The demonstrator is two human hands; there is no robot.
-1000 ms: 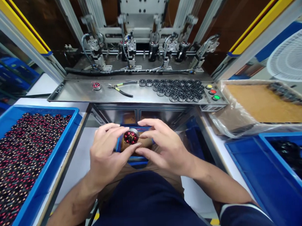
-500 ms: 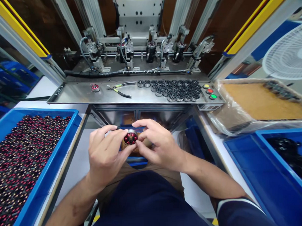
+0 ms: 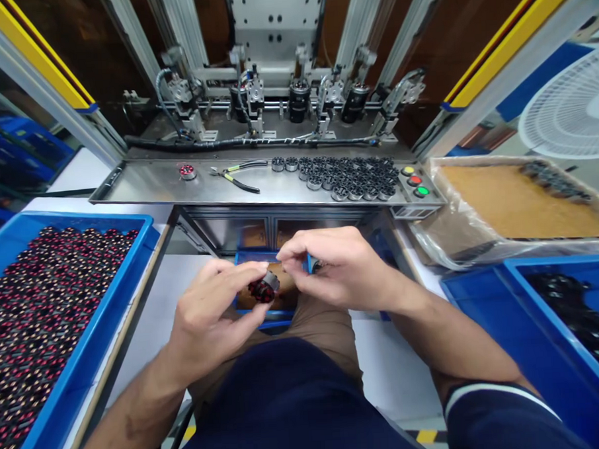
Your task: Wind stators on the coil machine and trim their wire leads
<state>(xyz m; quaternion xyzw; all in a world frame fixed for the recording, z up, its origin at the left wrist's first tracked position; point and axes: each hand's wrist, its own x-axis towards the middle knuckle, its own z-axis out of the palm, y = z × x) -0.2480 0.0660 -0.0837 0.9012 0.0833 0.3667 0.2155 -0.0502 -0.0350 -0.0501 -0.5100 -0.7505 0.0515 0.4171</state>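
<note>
Right hand moved off; left hand pinches motor part.

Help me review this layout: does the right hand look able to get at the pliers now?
Likely yes: the right hand appears apart from the round part in the left hand, and the pliers lie uncovered on the metal tray, nothing visibly blocking them.

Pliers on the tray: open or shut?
Open: the pliers lie with their handles spread well apart.
</note>
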